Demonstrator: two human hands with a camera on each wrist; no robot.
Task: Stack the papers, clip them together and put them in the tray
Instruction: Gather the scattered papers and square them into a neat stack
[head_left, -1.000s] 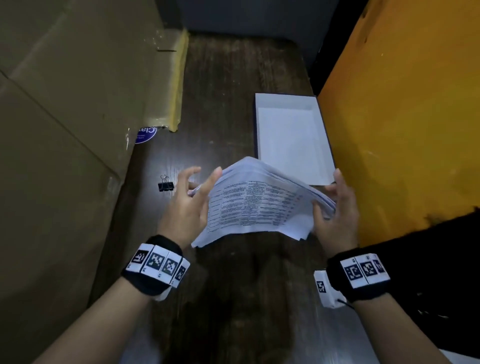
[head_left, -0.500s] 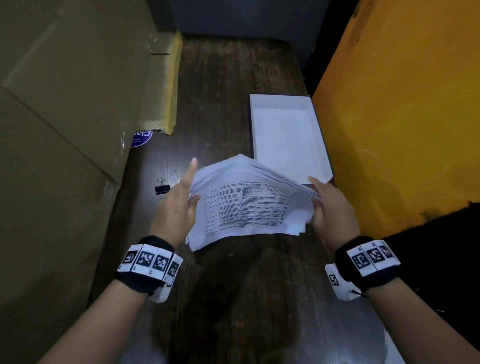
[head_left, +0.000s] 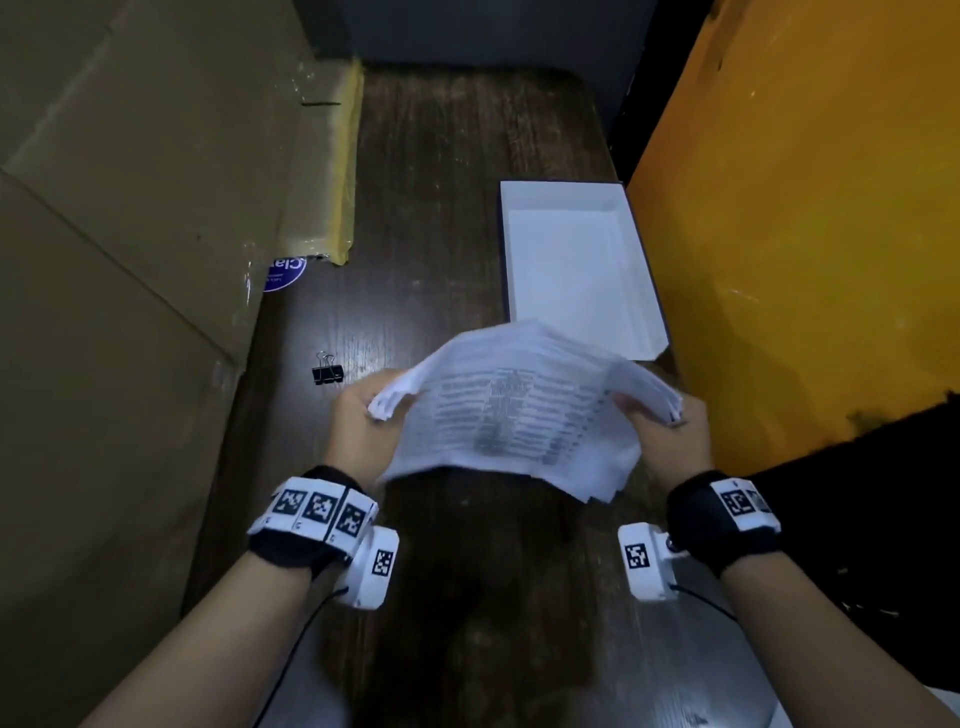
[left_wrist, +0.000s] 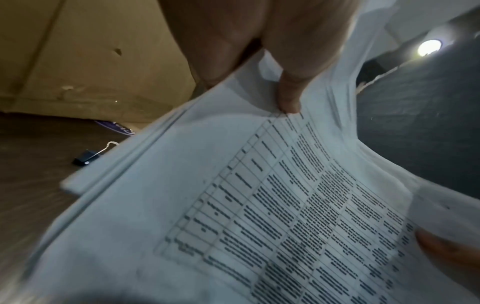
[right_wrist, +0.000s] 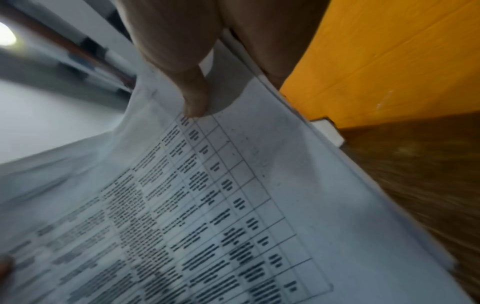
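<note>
A dark wooden table (head_left: 467, 208) is running between a big cardboard box (head_left: 130, 260) beyond the left hand (head_left: 358, 431) and an orange wall (head_left: 805, 234) beside the right hand (head_left: 670, 436). Just past the hands, the white tray (head_left: 571, 260) is lying open. Both hands are pinching the papers (head_left: 509, 415), lifted and sagging between them, thumbs on top, while the black binder clip (head_left: 327, 371) is sitting just outside the left hand.

matt paper sheets (head_left: 511, 415) (printed), dark wood-grain table (head_left: 457, 208) — worn
</note>
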